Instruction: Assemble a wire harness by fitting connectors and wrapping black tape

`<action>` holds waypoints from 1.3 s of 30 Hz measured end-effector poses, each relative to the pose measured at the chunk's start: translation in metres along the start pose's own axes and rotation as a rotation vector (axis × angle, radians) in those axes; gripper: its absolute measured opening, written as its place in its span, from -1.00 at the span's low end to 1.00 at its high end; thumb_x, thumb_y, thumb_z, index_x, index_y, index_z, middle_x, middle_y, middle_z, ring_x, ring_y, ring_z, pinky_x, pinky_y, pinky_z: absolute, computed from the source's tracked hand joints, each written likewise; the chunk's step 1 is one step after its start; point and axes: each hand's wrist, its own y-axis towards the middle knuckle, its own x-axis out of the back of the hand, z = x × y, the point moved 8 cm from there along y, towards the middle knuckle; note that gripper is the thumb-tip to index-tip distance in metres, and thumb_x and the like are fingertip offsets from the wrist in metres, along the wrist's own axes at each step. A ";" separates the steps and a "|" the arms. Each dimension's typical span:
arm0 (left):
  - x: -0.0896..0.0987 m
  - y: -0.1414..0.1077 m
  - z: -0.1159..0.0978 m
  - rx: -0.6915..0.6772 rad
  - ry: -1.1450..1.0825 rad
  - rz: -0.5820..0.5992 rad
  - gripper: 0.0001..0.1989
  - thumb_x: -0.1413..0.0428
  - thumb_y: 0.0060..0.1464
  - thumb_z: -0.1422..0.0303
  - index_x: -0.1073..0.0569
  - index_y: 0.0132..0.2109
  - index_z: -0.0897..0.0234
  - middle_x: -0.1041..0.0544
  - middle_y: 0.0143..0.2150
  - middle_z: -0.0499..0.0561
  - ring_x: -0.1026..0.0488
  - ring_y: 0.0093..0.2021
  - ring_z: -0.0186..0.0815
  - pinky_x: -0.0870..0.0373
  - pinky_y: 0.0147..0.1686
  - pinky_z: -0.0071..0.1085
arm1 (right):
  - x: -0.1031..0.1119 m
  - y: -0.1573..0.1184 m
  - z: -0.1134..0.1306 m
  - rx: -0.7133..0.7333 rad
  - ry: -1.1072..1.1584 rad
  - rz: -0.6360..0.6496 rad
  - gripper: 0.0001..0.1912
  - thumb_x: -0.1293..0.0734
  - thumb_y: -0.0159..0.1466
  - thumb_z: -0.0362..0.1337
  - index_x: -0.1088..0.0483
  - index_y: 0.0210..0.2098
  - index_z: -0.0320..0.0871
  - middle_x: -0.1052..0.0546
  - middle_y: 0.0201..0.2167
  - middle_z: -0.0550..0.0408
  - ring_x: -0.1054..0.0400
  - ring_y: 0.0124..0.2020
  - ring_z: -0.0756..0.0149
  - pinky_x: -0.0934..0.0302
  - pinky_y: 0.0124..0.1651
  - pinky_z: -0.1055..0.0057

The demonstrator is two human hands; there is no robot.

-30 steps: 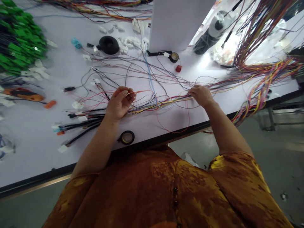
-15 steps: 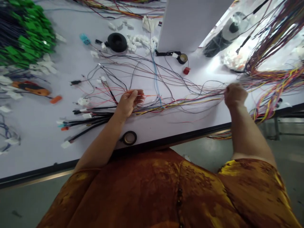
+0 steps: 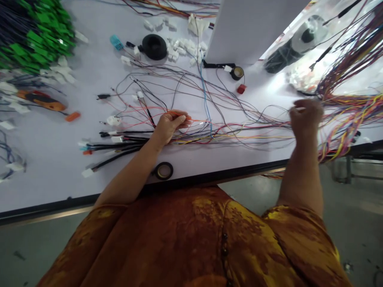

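Note:
My left hand (image 3: 170, 127) rests over the spread wires on the white table (image 3: 44, 187), its fingers pinched on a thin orange wire (image 3: 194, 120). My right hand (image 3: 305, 117) is raised at the right, its fingers bunched where thin wires (image 3: 263, 127) run up to it. A loose harness of multicoloured wires (image 3: 239, 137) lies between my hands. Black-sheathed cables (image 3: 119, 145) with white connectors end just left of my left wrist. A thick bundle of coloured wires (image 3: 350, 107) lies to the right of my right hand.
A black tape roll (image 3: 163, 171) sits near the table's front edge (image 3: 191, 176). Green connectors (image 3: 36, 40), a black ring (image 3: 154, 46) and an orange-handled tool (image 3: 42, 100) lie farther out. A white upright panel (image 3: 254, 28) stands at the back.
My right hand has moved right and lifted off the table, drawing wires with it. My left hand stays on the orange wire, with little movement. The view has shifted slightly.

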 end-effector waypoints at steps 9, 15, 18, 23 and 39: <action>-0.015 -0.008 -0.023 -0.145 0.203 0.023 -0.85 -0.30 -0.02 0.45 -0.53 -0.25 0.34 -0.60 -0.41 -0.03 -0.57 -0.44 -0.39 -0.52 -0.42 -0.50 | -0.076 -0.094 0.247 0.463 0.968 0.596 -0.72 -0.21 0.29 -0.38 -0.37 -0.03 -0.13 -0.56 -0.31 0.09 -0.41 -0.27 0.31 -0.30 -0.11 0.30; -0.017 -0.010 -0.024 -0.140 0.232 0.057 -0.86 -0.26 -0.02 0.51 -0.54 -0.24 0.35 -0.58 -0.45 -0.04 -0.55 -0.47 -0.39 -0.53 -0.39 -0.46 | -0.109 -0.110 0.241 0.101 1.415 0.798 -0.81 -0.27 0.32 -0.11 -0.34 -0.28 -0.10 -0.38 -0.47 0.22 -0.05 -0.58 0.51 0.08 -0.53 0.48; -0.021 -0.009 -0.020 -0.146 0.248 0.067 -0.89 -0.25 -0.01 0.50 -0.56 -0.26 0.34 -0.57 -0.47 -0.05 -0.53 -0.49 -0.41 -0.52 -0.40 -0.47 | -0.116 -0.119 0.236 -0.011 1.542 0.849 -0.69 -0.35 0.28 0.03 -0.33 -0.30 -0.09 -0.39 -0.47 0.23 -0.01 -0.62 0.55 0.16 -0.57 0.48; -0.023 -0.006 -0.017 -0.138 0.273 0.022 -0.91 -0.19 0.01 0.51 -0.57 -0.28 0.34 -0.60 -0.44 -0.03 -0.51 -0.52 -0.43 -0.45 -0.48 -0.52 | -0.120 -0.122 0.230 -0.151 1.697 0.826 -0.58 -0.46 0.15 0.08 -0.30 -0.34 -0.09 -0.35 -0.51 0.27 -0.04 -0.63 0.57 0.17 -0.58 0.50; 0.063 -0.012 -0.051 -0.221 -0.286 -0.450 -0.86 -0.01 0.27 0.46 -0.41 -0.19 0.12 -0.20 -0.63 -0.19 -0.21 -0.63 -0.44 -0.23 -0.58 -0.52 | -0.123 -0.133 0.216 -0.234 1.676 0.614 -0.62 -0.38 0.23 0.09 -0.22 -0.35 -0.03 -0.11 -0.53 0.29 0.10 -0.61 0.50 0.14 -0.59 0.48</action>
